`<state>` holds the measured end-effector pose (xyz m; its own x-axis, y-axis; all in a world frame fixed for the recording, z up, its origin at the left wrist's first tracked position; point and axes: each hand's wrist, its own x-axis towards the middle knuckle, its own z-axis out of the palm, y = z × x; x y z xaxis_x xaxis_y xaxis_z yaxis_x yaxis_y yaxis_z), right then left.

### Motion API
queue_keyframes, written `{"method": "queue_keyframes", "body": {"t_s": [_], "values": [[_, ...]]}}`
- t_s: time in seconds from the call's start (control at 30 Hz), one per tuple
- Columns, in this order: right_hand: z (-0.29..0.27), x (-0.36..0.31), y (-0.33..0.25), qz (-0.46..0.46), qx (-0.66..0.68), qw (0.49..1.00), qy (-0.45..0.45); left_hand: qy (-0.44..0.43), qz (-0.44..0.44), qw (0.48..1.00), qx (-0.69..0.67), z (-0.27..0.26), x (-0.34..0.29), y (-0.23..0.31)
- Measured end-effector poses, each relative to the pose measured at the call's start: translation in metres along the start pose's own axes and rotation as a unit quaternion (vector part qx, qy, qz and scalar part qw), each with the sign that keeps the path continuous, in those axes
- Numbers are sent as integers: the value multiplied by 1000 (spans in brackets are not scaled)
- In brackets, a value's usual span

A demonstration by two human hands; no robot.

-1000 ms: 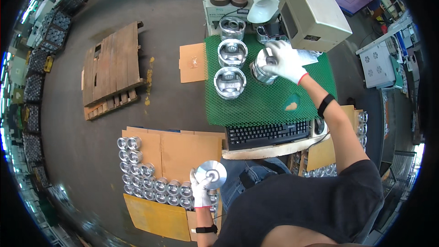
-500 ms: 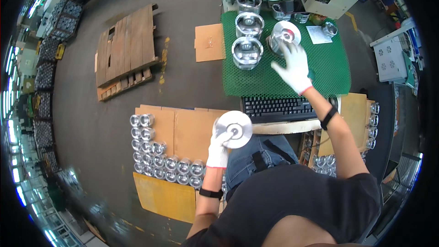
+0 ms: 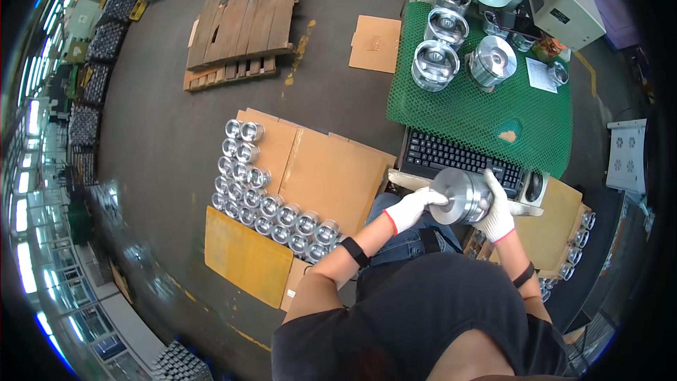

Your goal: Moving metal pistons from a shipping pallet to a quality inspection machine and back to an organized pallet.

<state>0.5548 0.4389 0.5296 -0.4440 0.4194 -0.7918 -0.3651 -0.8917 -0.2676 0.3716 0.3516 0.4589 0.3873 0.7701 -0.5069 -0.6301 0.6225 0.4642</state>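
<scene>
A shiny metal piston (image 3: 457, 197) is held on its side between my two white-gloved hands, over my lap at the table's front edge. Its flat crown faces left. My right hand (image 3: 498, 213) grips the skirt end, with the fingers wrapped round it. My left hand (image 3: 415, 209) is closed, its fingertips pressed at the crown's edge. Beyond the keyboard, another piston (image 3: 493, 59) stands crown up on the green mesh mat (image 3: 451, 109). To its left, several pistons, including the nearest one (image 3: 435, 66), lie in a row with their hollow sides showing.
A black keyboard (image 3: 451, 159) and mouse (image 3: 535, 185) lie before the mat. Rows of pistons (image 3: 271, 204) stand on cardboard (image 3: 331, 176) at the left. A beige box-shaped device (image 3: 568, 3) sits at the back right, beside a paper sheet (image 3: 541, 75). A wooden pallet (image 3: 247, 17) lies on the floor.
My right hand has come back from the piston on the mat to grip the piston beside my left hand. That piston has moved right and tipped onto its side. The view has turned.
</scene>
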Motion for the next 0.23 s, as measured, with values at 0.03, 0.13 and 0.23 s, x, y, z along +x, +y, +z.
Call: {"method": "queue_keyframes", "body": {"t_s": [0.03,0.13,0.23], "values": [[-6,-4,-4,-6,-53,998,22,18,-4,992,129,1,-1,2],[-18,9,-11,-71,-319,944,-35,75,77,909,402,-38,15,-31],[-3,18,-23,-34,-603,797,-18,61,2,949,310,-58,-2,-14]]}}
